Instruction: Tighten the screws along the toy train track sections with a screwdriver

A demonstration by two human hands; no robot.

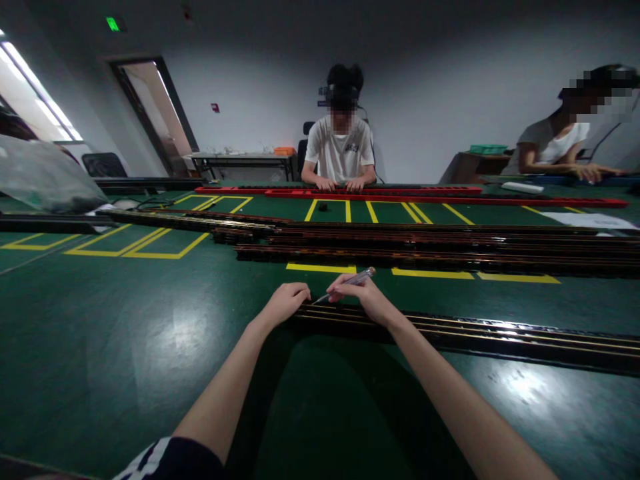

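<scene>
A long black rail (465, 335) with thin gold-coloured strips along it lies in front of me, running off to the right. My left hand (286, 301) is closed at its left end, fingers bent over the edge; the fingertips are partly hidden. In my right hand (361, 293) is a slim screwdriver (361, 275) with a pale, see-through handle, gripped like a pen. Its thin shaft slants down to the left, and the tip meets the rail close to my left fingers. Whether the tip sits in a gap I cannot tell.
Beyond the rail lies a stack of similar dark rails (400, 243) across the green table (125, 373). Red rails (400, 195) lie farther back, where a co-worker (341, 150) has both hands. Another person (560, 143) sits at right. A plastic bag (47, 177) stands at left.
</scene>
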